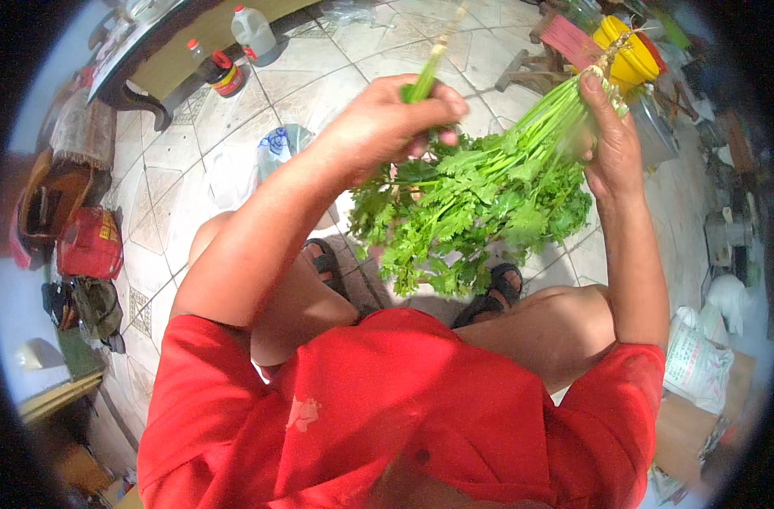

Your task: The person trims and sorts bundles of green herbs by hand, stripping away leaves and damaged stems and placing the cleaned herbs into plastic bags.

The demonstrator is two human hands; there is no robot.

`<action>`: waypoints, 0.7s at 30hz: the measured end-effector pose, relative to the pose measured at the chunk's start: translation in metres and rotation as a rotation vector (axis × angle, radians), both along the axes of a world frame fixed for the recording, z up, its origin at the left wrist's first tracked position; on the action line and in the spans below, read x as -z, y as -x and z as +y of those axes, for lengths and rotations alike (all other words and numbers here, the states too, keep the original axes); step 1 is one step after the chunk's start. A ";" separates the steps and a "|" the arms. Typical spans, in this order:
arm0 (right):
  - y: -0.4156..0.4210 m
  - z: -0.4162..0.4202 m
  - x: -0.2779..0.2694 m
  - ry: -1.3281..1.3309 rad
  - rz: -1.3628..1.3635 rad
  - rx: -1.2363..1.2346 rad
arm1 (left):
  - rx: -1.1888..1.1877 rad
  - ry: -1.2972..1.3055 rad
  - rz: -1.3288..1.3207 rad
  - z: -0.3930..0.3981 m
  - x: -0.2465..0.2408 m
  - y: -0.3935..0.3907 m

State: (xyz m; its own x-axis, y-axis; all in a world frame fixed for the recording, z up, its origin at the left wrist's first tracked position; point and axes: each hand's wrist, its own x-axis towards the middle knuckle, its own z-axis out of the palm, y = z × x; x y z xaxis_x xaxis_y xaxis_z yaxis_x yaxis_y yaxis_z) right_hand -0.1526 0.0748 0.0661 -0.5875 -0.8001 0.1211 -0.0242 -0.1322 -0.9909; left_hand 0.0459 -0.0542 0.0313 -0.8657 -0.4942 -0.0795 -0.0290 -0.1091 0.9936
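My right hand [606, 127] is closed around the stems of a large bunch of leafy green herbs [488, 197], resembling coriander or Chinese celery. Its pale root ends point up and right, while the leaves fan down and left above my feet. To the left of the bunch's stems, my left hand [412, 121] grips a few green stalks [428, 73] between thumb and fingers. Their pale upper ends are blurred. Leaves lie just below my left hand; whether it also touches them I cannot tell.
A white plastic bag [234, 172] lies on the tiled floor [323, 83]. Beyond it stand a dark sauce bottle [221, 76] and a clear plastic jug [254, 35]. At the upper right are a yellow bucket [622, 54] and a low wooden stool [530, 73]. A printed sack [698, 362] sits right.
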 end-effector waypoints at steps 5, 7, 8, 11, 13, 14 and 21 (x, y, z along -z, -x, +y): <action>-0.015 -0.008 0.001 -0.034 0.060 -0.008 | 0.070 0.446 0.071 0.021 0.007 0.020; -0.018 -0.007 0.001 -0.062 0.079 -0.012 | 0.092 0.441 0.107 0.018 0.011 0.023; -0.014 -0.010 0.004 -0.026 0.102 0.004 | 0.117 0.366 0.093 0.014 0.009 0.023; -0.006 -0.005 0.000 -0.047 0.093 0.022 | 0.157 0.215 0.084 0.004 0.003 0.016; -0.006 -0.003 0.002 -0.044 0.113 -0.003 | 0.207 0.050 0.058 -0.001 -0.001 0.011; -0.003 -0.002 0.004 -0.057 0.110 -0.018 | 0.200 -0.017 0.080 -0.003 0.003 0.011; 0.008 -0.001 0.005 -0.055 0.041 0.013 | 0.204 -0.178 0.005 -0.004 -0.005 0.000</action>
State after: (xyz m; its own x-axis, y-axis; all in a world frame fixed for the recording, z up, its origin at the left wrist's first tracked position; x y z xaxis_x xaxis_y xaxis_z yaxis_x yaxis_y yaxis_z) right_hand -0.1609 0.0735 0.0607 -0.5935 -0.7984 0.1014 -0.0660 -0.0773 -0.9948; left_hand 0.0458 -0.0582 0.0362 -0.9467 -0.2877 -0.1447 -0.0634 -0.2740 0.9596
